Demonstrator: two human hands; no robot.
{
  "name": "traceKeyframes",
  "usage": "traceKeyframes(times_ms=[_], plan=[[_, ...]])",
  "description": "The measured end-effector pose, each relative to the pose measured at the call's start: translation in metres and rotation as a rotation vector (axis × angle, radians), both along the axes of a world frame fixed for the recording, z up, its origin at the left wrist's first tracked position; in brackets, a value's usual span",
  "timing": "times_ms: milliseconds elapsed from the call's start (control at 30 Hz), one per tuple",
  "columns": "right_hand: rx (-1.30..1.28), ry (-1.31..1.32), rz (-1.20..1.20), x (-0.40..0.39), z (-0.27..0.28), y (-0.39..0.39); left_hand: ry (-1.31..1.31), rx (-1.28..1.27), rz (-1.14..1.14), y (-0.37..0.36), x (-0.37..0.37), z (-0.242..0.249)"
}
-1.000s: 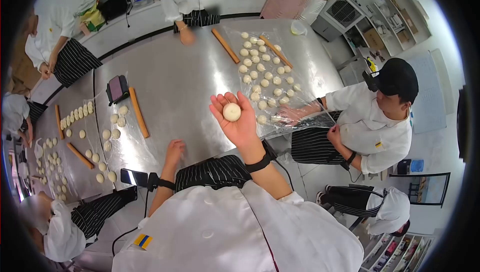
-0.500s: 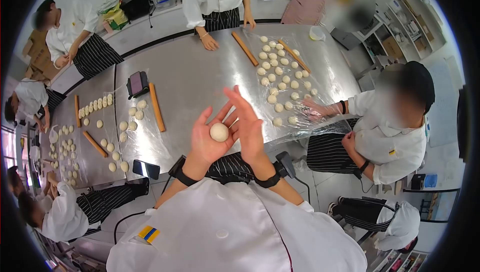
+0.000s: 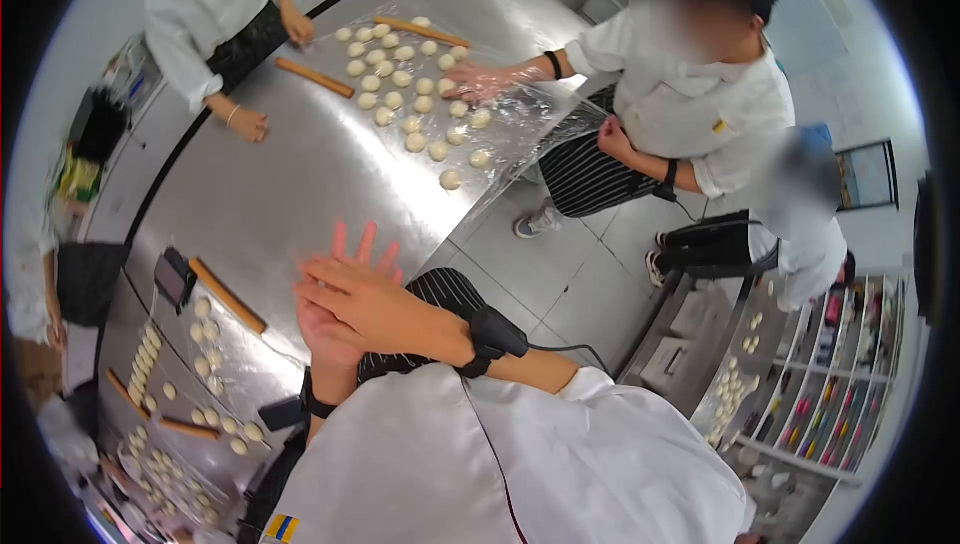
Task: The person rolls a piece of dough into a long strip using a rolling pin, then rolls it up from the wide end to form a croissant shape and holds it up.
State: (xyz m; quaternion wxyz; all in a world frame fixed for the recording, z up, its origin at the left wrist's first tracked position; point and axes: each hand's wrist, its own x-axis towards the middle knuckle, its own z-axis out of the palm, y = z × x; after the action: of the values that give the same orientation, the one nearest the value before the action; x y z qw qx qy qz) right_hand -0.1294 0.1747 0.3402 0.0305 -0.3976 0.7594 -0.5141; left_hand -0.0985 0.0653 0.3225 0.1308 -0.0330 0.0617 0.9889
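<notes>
My right hand (image 3: 385, 306) lies across my left hand (image 3: 325, 329), palm toward palm, above the near edge of the steel table (image 3: 270, 184). The left fingers stick out spread beyond the right hand. A round dough ball, seen on my left palm half a second ago, is now hidden between the two palms. Closest on the table are a wooden rolling pin (image 3: 228, 296) and a group of pale dough balls (image 3: 205, 332) to the left.
At the far right, a co-worker's hand (image 3: 480, 82) rests on clear plastic film (image 3: 510, 109) over several dough balls (image 3: 402, 79). Another rolling pin (image 3: 315, 76) lies beside them. A second person's hand (image 3: 248, 124) touches the table edge. A dark device (image 3: 175, 279) stands at left.
My right hand has come down over my left palm, covering the dough ball. The view has turned to the right, so the table appears shifted left and tilted.
</notes>
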Motion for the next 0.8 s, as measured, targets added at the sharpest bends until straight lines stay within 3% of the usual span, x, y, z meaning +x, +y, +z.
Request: traceKeyframes(times_ms=[100, 267, 333, 367, 400, 433, 467, 500, 567, 600, 667, 767, 800], plan=[[-0.075, -0.105, -0.159, -0.007, -0.01, 0.019, -0.162, 0.082, -0.134, 0.015, -0.022, -0.003], [-0.309, -0.271, -0.413, -0.024, -0.023, 0.054, -0.314, -0.051, -0.293, 0.053, -0.058, -0.006], [-0.197, -0.586, -0.47, -0.038, -0.012, 0.09, -0.377, 0.02, -0.3, 0.063, -0.078, -0.018], [-0.198, -0.585, -0.454, -0.049, -0.018, 0.104, -0.448, 0.095, -0.302, 0.068, -0.09, -0.028], [-0.464, -0.816, -0.491, -0.058, -0.033, 0.116, -0.455, 0.091, -0.284, 0.071, -0.099, -0.047], [-0.732, -1.048, -0.52, -0.066, -0.046, 0.129, -0.36, -0.313, -0.365, 0.073, -0.11, -0.074], [-0.826, -1.128, -0.524, -0.074, -0.052, 0.148, -0.254, -0.716, -0.441, 0.078, -0.121, -0.097], [-0.92, -1.209, -0.528, -0.081, -0.057, 0.17, -0.263, -0.722, -0.426, 0.086, -0.126, -0.112], [-0.896, -1.262, -0.573, -0.088, -0.083, 0.216, 0.358, -2.15, -0.539, 0.11, -0.133, -0.137], [-0.865, -1.263, -0.631, -0.09, -0.1, 0.237, 0.334, -2.157, -0.541, 0.126, -0.134, -0.154], [-0.826, -1.293, -0.682, -0.09, -0.131, 0.276, 0.724, -2.444, -0.298, 0.159, -0.129, -0.184], [-0.829, -1.381, -0.841, -0.085, -0.162, 0.328, 0.776, -2.536, -0.161, 0.2, -0.133, -0.202], [-0.777, -1.388, -0.895, -0.085, -0.168, 0.343, 0.73, -2.569, -0.259, 0.209, -0.137, -0.201]])
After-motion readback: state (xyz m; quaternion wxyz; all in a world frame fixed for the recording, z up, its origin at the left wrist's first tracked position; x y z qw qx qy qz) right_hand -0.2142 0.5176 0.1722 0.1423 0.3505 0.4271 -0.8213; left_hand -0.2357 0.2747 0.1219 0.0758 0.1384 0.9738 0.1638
